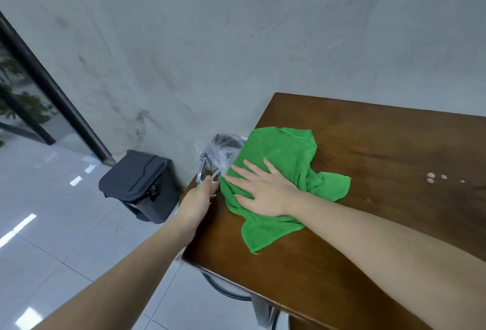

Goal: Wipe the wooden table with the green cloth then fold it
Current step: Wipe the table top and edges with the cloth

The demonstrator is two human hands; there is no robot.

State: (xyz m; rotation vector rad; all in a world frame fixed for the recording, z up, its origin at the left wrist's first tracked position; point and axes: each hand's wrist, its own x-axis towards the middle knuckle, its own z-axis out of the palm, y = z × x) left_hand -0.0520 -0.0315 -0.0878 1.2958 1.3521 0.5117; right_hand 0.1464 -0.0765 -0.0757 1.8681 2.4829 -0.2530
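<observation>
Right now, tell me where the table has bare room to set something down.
Bare wood lies along the wall behind the green cloth, stretching right above the small crumbs, and across the near part of the table below the right arm. The left edge is crowded: right hand flat on the cloth, left hand gripping a plastic bag.

Both forearms were bare all the way to the bottom of the frame, no sleeves showing. The left hand (pixel 197 198) and right hand (pixel 265 193) wore no gloves, rings or watch.
</observation>
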